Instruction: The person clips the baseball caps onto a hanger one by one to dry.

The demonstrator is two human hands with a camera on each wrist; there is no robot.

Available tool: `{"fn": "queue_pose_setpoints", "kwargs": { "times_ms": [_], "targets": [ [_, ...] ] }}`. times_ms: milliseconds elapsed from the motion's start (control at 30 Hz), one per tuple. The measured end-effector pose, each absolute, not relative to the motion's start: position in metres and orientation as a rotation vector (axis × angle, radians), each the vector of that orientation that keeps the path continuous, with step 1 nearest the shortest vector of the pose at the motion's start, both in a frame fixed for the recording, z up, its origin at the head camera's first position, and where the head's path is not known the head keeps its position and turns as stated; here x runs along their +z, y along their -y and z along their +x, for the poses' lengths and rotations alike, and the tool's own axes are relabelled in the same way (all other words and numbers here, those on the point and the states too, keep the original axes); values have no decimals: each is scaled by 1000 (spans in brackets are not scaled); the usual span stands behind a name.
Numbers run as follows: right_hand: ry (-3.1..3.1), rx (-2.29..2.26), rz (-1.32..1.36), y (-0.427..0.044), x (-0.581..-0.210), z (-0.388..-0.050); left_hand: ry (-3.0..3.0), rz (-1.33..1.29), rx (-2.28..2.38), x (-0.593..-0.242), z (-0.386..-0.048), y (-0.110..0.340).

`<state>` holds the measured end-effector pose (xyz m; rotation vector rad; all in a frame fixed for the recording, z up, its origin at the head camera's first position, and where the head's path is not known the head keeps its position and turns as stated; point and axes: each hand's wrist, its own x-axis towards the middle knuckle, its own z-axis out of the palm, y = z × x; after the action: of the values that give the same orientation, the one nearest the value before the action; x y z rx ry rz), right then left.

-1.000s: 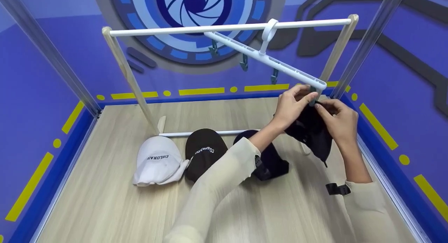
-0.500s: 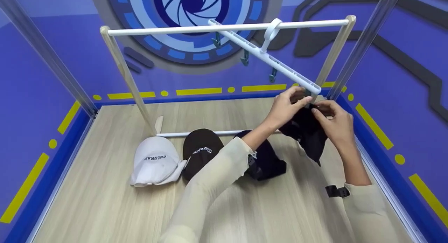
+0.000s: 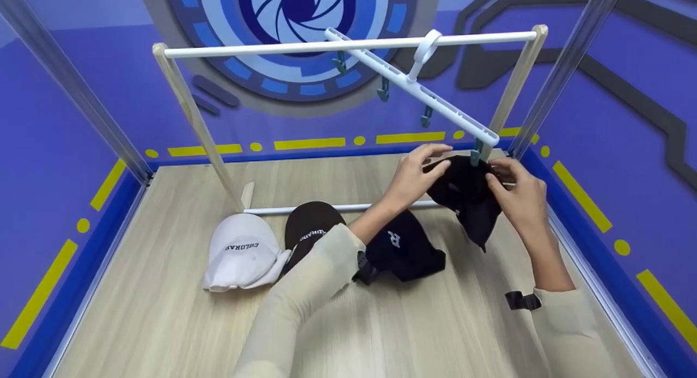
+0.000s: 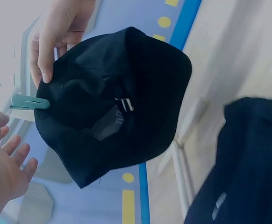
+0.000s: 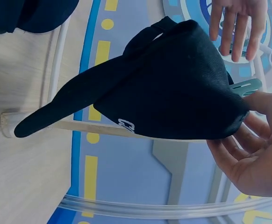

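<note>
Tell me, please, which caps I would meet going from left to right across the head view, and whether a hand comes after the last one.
White cap → brown cap → cap marked R → clipped cap → right hand.

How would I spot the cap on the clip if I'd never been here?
Find the rack, then the white hanger hooked over its top. At the hanger's nearest end, a green clip holds the dark cap. Unlike the three caps on the table, it's raised.
</note>
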<state>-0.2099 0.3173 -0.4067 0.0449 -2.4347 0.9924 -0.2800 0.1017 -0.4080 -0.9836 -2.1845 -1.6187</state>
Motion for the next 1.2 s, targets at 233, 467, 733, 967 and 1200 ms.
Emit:
{"fn": "queue_pose_setpoints", "kwargs": {
  "times_ms": [233,467,733,967,1200],
  "targets": [
    [2436,999,72,-314,-412,-209,2209,-1128,-1407,-425,-272,-80],
    [2420,962,109,-308,-419,-206,2240,-1221,-1289,-437,-263,-62],
    [2436,942,249,-298,-430,-194,2289,-1262,-1122,-449,-252,-39],
    [2389,888,378,-286,-430,-180,2322,-1316,-851,-461,-241,-21],
    [2409,890,552,-266,-437,-173,2305,-1329,-724,-468,-232,-7]
  ]
}}
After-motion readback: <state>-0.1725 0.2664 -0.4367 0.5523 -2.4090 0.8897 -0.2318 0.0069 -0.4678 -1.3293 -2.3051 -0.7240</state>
